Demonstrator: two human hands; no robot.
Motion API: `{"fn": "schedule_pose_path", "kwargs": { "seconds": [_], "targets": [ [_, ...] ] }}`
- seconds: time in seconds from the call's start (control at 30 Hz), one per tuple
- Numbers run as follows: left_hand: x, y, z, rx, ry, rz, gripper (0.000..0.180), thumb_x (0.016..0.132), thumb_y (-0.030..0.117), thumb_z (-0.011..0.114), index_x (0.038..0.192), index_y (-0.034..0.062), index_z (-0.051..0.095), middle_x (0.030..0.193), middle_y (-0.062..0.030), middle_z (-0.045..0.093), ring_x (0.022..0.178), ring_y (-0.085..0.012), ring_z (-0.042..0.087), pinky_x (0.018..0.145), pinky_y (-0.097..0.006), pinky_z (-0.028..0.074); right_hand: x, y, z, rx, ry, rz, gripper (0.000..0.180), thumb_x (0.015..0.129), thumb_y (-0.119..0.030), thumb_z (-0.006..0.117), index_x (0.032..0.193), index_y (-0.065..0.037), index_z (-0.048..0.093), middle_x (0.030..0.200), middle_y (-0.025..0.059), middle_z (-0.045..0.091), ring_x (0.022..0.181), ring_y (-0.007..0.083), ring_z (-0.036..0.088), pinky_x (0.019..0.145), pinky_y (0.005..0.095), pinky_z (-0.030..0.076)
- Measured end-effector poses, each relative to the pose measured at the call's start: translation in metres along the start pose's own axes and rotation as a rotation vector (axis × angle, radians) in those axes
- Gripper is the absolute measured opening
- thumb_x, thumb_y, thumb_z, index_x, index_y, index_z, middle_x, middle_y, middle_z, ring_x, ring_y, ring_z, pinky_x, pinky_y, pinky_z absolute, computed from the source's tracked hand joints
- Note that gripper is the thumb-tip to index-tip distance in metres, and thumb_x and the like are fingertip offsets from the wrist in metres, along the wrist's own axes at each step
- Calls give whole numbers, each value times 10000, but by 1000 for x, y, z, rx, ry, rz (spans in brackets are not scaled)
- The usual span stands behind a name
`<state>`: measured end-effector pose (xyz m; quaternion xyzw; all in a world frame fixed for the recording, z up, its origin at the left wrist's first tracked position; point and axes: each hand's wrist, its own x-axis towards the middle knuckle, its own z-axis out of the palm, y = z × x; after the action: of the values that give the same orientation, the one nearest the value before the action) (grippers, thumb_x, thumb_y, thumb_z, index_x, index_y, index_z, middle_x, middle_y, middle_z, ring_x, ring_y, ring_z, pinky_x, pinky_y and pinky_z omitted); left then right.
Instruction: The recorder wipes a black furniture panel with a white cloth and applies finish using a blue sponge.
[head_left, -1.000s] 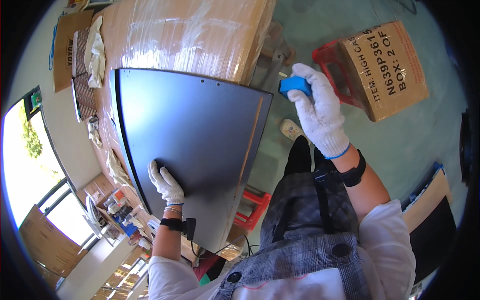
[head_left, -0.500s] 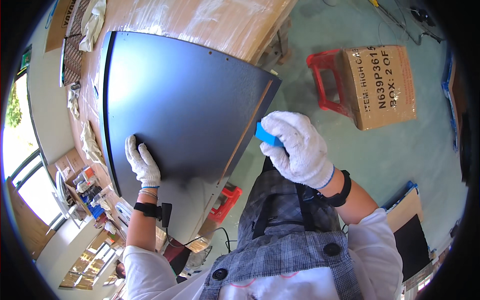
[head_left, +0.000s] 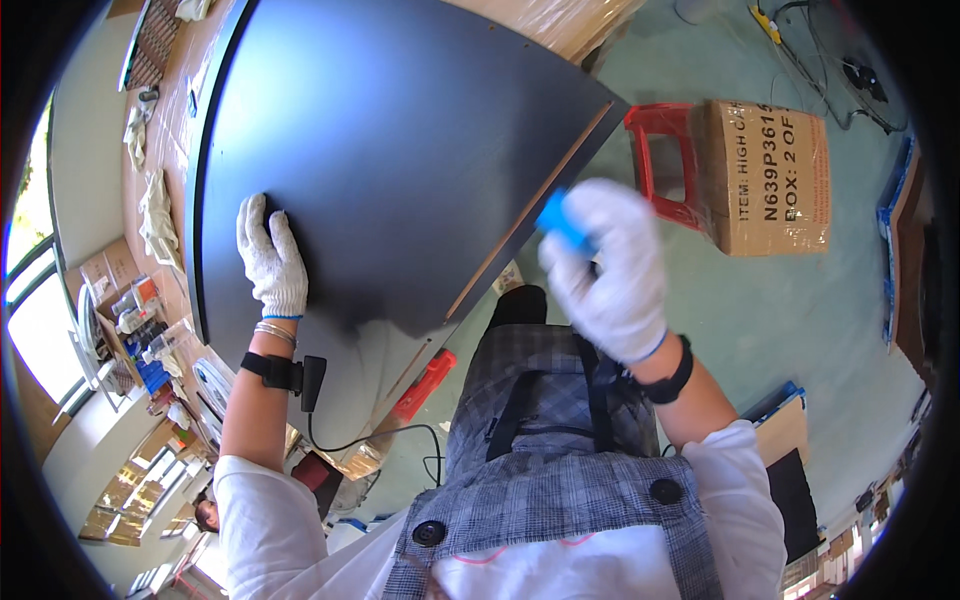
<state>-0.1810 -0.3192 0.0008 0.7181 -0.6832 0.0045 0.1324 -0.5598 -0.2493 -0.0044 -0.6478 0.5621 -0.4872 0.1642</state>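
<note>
A large dark grey panel (head_left: 400, 130) with a brown strip set along its right side lies on the worktable in front of me. My left hand (head_left: 270, 255), in a white knit glove, rests on the panel's left part with fingers stretched out. A small blue block (head_left: 566, 222) is pinched in my gloved right hand (head_left: 612, 275), beside the panel's right edge. Motion blurs that hand, and I cannot tell whether the block touches the edge.
Right of the panel a taped cardboard box (head_left: 765, 180) adjoins a red plastic stool (head_left: 660, 160) on the green floor. Loose gloves (head_left: 157, 220) lie along the table's left side. Cables (head_left: 820, 70) trail at the far right. Another red stool (head_left: 425, 385) shows below the panel.
My view has shifted, so the panel sits higher in the picture. My right hand has moved along the panel's right edge with the blue block. The left hand stays on the panel.
</note>
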Motion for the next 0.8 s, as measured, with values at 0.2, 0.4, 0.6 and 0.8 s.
{"fn": "schedule_pose_path", "kwargs": {
  "seconds": [0.2,0.4,0.6,0.8],
  "targets": [
    [3,2,6,-29,41,88,396,976,255,521,1296,22,537,1343,-203,513,1284,-348,446,1098,-432,332,-48,-34,24,19,6,94,350,761,-94,751,1082,-72,616,1047,123,620,919,281,641,775,341,542],
    [6,-7,11,-54,110,225,422,954,326,552,1252,27,567,1305,-196,546,1255,-370,465,1077,-440,359,-68,-55,45,-22,114,154,354,786,-67,736,1116,-57,610,1046,118,614,855,248,658,742,327,543],
    [-16,-11,-1,-216,48,231,403,922,346,589,1233,91,598,1315,-130,555,1271,-325,469,1077,-414,370,-106,-112,69,-137,-71,-5,305,815,-111,717,1098,-65,614,1023,116,624,861,275,652,762,339,548],
    [-95,-33,-50,-303,-118,217,343,924,177,621,1232,30,592,1306,-135,563,1259,-279,502,1089,-359,362,-116,-114,79,-128,35,84,289,802,-81,724,1061,-32,607,1033,134,612,915,296,633,817,365,525]
  ]
}}
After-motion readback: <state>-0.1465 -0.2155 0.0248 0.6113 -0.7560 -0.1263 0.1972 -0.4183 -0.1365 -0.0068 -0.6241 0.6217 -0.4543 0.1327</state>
